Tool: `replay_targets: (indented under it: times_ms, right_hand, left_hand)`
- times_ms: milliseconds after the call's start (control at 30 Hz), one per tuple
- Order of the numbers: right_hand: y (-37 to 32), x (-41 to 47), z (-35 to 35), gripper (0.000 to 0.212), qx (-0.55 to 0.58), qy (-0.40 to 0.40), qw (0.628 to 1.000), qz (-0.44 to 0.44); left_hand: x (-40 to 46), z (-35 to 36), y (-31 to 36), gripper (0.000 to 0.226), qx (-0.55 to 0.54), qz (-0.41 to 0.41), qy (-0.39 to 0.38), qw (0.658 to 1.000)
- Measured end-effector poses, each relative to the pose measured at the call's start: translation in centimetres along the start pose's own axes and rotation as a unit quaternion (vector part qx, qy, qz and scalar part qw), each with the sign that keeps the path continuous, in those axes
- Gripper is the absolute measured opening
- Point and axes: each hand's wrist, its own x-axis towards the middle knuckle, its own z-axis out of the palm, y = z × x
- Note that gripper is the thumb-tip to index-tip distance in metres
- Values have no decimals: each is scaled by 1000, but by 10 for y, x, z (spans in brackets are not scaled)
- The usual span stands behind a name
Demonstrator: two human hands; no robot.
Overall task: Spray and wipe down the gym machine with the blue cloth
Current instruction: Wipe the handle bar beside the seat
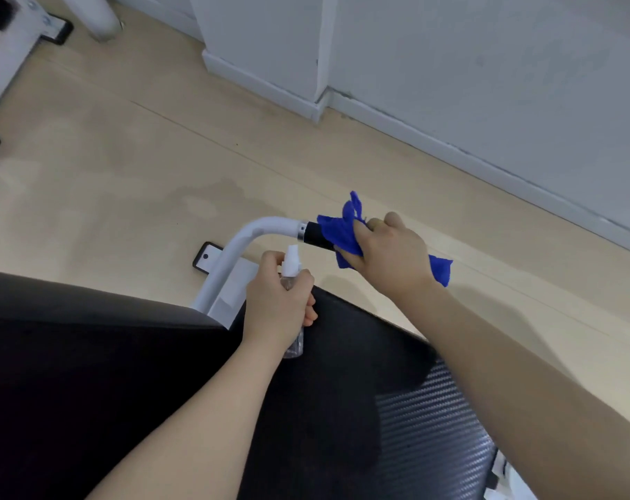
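Black seat pad (324, 391) foremost; right hand (393, 254) wraps blue cloth (338, 232) around the handle grip (315, 237), axis running leftward; left hand (277, 301) grips spray bottle (292, 268).

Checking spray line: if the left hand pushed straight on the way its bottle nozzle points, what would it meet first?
Probably the black grip of the white handlebar, just beyond the spray bottle in the left hand. Depth is unclear from this one view; it could pass beside it.
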Motion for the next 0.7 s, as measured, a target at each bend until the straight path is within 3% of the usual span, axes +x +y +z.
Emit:
replay_targets:
  times_ms: [267, 400, 600, 700]
  right_hand:
    - [-35, 34, 15, 51, -161, -16, 984, -74]
    - [-10, 8, 11, 64, -128, -19, 987, -97]
    - [9, -11, -13, 43, -108, -68, 991, 35]
    - [-28, 26, 2, 30, -86, -90, 992, 17]
  left_hand:
    - [0, 1, 1, 9, 10, -2, 7, 1000]
    - [-1, 1, 1, 6, 15, 1, 11, 1000]
    - [-2, 2, 0, 8, 15, 2, 3, 1000]
    - [-1, 2, -1, 7, 18, 0, 6, 1000]
